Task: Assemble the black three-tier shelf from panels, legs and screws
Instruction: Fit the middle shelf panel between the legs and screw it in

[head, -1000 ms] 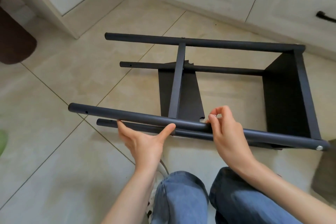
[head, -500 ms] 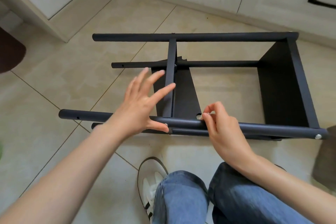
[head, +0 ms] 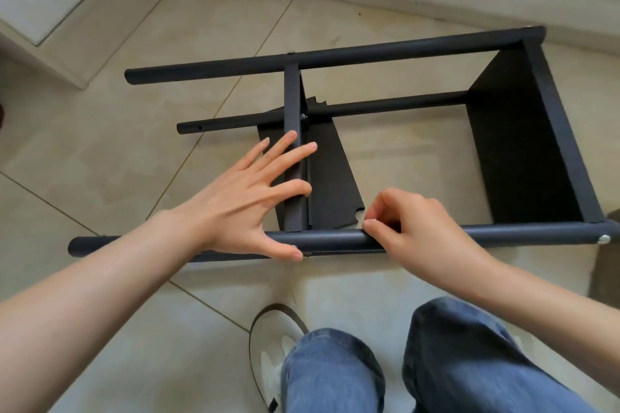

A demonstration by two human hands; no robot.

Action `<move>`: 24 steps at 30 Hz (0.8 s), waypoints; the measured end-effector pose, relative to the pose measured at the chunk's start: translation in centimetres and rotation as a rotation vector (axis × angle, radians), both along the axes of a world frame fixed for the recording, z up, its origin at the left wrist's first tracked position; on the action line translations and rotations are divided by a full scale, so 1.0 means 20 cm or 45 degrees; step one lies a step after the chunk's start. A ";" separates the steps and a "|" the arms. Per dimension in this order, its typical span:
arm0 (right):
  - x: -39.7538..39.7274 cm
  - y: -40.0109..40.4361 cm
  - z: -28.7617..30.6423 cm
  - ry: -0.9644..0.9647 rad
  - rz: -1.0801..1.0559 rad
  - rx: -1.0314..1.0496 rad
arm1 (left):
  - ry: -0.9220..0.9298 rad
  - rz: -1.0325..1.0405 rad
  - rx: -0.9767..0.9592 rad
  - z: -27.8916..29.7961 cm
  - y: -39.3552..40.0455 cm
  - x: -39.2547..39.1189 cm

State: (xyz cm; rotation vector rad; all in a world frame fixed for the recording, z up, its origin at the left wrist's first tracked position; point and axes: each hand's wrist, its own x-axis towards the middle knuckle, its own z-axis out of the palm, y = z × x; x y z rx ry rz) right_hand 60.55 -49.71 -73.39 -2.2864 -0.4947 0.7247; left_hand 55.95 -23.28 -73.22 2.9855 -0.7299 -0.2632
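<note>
The shelf frame [head: 335, 144] lies on its side on the tiled floor [head: 100, 151], partly built. One panel [head: 523, 144] is fixed at the right end of the legs, with a screw head [head: 604, 239] showing where the near leg [head: 335, 240] meets it. A middle panel [head: 322, 178] stands between the legs about halfway along, its far edge screwed to the far upper leg [head: 369, 52]. The left ends of the legs are bare, so the third tier looks not yet fitted. The left hand [head: 248, 201] is spread with straight fingers resting on the middle panel's edge, thumb on the near leg. The right hand [head: 412, 228] has its fingers curled, pinching something small at the near leg beside the panel's notch, probably a screw, though it is too small to tell. Fastening the middle panel's near side seems to be the current step.
</note>
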 end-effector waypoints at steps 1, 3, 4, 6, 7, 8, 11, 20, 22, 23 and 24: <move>0.02 0.00 0.00 0.037 0.037 -0.025 | 0.022 0.011 -0.011 0.00 0.00 0.00; 0.06 0.00 0.02 0.115 0.123 -0.063 | 0.056 0.032 -0.054 0.00 0.00 0.01; 0.09 0.00 0.02 0.155 0.153 -0.068 | 0.069 0.043 -0.087 0.00 0.00 0.01; 0.14 0.00 0.03 0.232 0.201 -0.058 | 0.098 0.064 -0.161 0.00 -0.01 0.01; 0.16 0.01 0.03 0.252 0.238 -0.047 | 0.109 0.073 -0.191 0.00 -0.01 0.01; 0.18 0.02 0.03 0.254 0.283 -0.021 | 0.116 0.080 -0.212 0.00 -0.01 0.01; 0.24 0.10 0.01 0.247 0.375 0.143 | 0.134 0.087 -0.238 0.00 -0.02 0.00; 0.30 0.25 -0.20 0.715 0.349 0.216 | 0.117 0.160 -0.220 -0.02 -0.02 0.00; 0.32 0.26 -0.24 0.795 0.298 0.269 | 0.112 0.178 -0.215 -0.02 -0.02 0.00; 0.32 0.27 -0.25 0.831 0.276 0.294 | 0.115 0.185 -0.215 -0.02 -0.03 0.00; 0.33 0.27 -0.25 0.862 0.262 0.315 | 0.119 0.192 -0.213 -0.02 -0.03 0.00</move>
